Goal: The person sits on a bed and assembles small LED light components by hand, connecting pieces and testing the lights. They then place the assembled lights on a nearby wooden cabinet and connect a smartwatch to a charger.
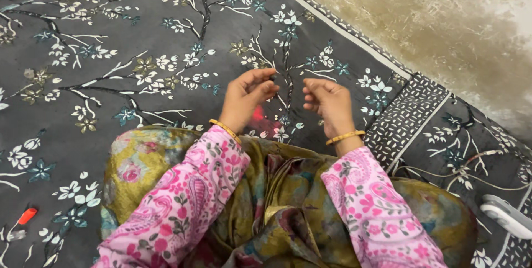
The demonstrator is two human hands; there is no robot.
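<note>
**Both hands raised over the bedsheet, fingertips pinching toward each other**

Head view: You are sitting on a grey flowered bedsheet point(138, 52), and you are holding both hands up in front of your lap, just apart from each other. Your left hand point(247, 97) is curling its fingers point(267, 88) inward toward the thumb, as a hand does when it is pinching something very fine; the same is happening with your right hand point(328, 102), whose fingertips are turning toward the left hand. Whether either pinch is actually grasping anything, I cannot tell: nothing shows clearly between the fingers, and anything as thin as a thread would be too small to make out here. The hands are probably being held high and close so that the fingertips stay right under your eyes.

Below the gap between the hands, a small red patch with pale dots point(265, 119) is lying on the sheet, near the left wrist and apart from both grips; what it is stays unclear. A gold bangle point(224, 129) is sitting on the left wrist and another bangle point(344, 137) on the right, at the ends of the pink flowered sleeves point(183, 201).

Well apart from the hands, a small orange object point(27, 215) is lying at the lower left of the sheet, and a white and grey object point(507, 215) is resting at the right edge.
</note>
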